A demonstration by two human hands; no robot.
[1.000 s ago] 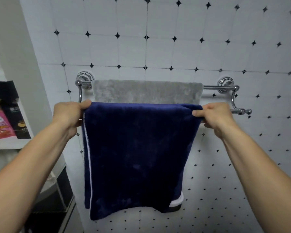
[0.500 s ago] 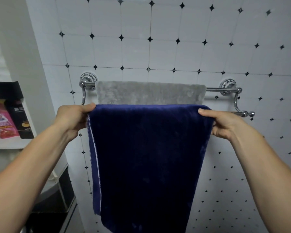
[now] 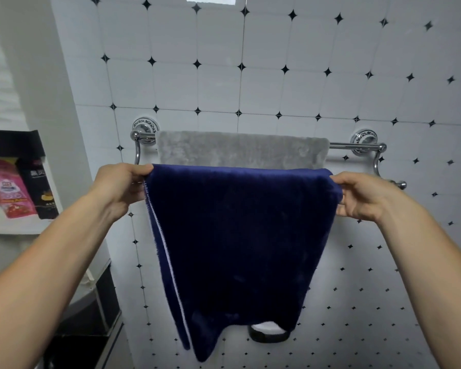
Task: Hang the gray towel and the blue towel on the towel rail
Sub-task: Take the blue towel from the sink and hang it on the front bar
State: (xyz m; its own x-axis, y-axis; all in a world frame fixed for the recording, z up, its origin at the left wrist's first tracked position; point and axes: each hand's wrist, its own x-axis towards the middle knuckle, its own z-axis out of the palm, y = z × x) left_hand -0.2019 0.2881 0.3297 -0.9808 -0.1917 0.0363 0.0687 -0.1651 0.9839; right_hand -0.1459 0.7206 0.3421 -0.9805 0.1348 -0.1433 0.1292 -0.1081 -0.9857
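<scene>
Pink packet (image 3: 12, 191) and black box (image 3: 41, 187) on shelf at far left, left hand (image 3: 119, 186) pinching blue towel (image 3: 237, 243) at its left top corner, gray towel (image 3: 241, 149) draped on back bar of chrome double towel rail (image 3: 357, 146), right hand (image 3: 362, 197) gripping the blue towel's right top corner
</scene>
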